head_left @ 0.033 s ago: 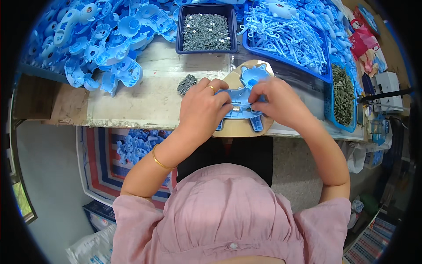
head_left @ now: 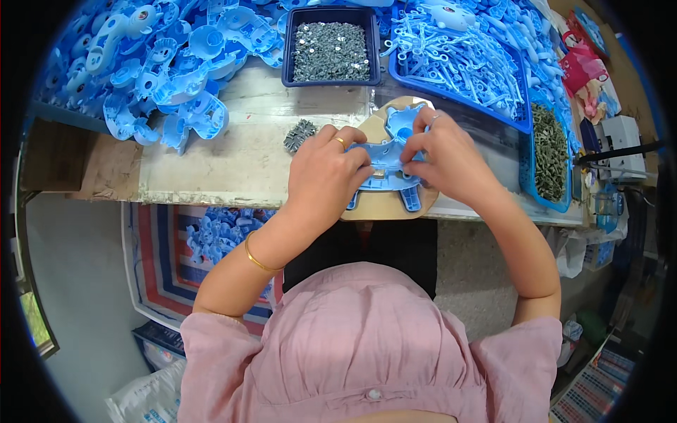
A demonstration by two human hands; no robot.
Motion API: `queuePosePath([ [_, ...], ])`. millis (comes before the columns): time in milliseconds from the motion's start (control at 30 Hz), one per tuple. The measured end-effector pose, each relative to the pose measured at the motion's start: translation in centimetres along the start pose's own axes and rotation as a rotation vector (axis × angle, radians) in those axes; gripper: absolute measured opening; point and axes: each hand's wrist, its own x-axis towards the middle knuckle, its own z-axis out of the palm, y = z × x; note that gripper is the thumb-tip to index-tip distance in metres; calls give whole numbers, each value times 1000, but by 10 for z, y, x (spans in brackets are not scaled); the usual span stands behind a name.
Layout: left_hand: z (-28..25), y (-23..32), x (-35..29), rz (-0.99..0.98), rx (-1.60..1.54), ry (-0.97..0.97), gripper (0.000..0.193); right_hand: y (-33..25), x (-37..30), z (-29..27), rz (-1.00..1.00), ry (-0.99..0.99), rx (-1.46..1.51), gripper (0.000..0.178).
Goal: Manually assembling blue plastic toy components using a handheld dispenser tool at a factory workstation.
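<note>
A light-blue plastic toy shell half (head_left: 385, 154), hollow side up, rests on a rounded tan board (head_left: 379, 209) at the table's front edge. My left hand (head_left: 324, 173) is closed at the shell's left side, its thumb and fingertips pinching at the edge. From the right, my right hand (head_left: 451, 151) reaches over the shell with thumb and fingers drawn together near its middle. Whatever lies between those fingertips is hidden or too small to name. A small shiny piece (head_left: 379, 174) sits in the shell between the hands. Beside my left knuckles lies a small grey cluster of parts (head_left: 300, 135).
Beyond the hands stands a dark tray of small grey pieces (head_left: 287, 60). A blue basket of thin blue parts (head_left: 523, 116) is at the far right, with another blue basket (head_left: 527, 173) nearer. Blue shells (head_left: 187, 84) pile up at left. A striped lined bin (head_left: 151, 271) sits below.
My right hand has shifted slightly, with its index finger lifted and bent higher over the shell. My left hand and the shell stay in place.
</note>
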Motion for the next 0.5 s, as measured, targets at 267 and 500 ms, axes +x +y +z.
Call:
queuePosePath([
  [267,-3,-1,7,41,83,-34,13,-9,24,-10,-13,-104,5,24],
  [500,-32,-41,53,-171,90,-71,21,-63,115,-69,-111,862,184,73],
])
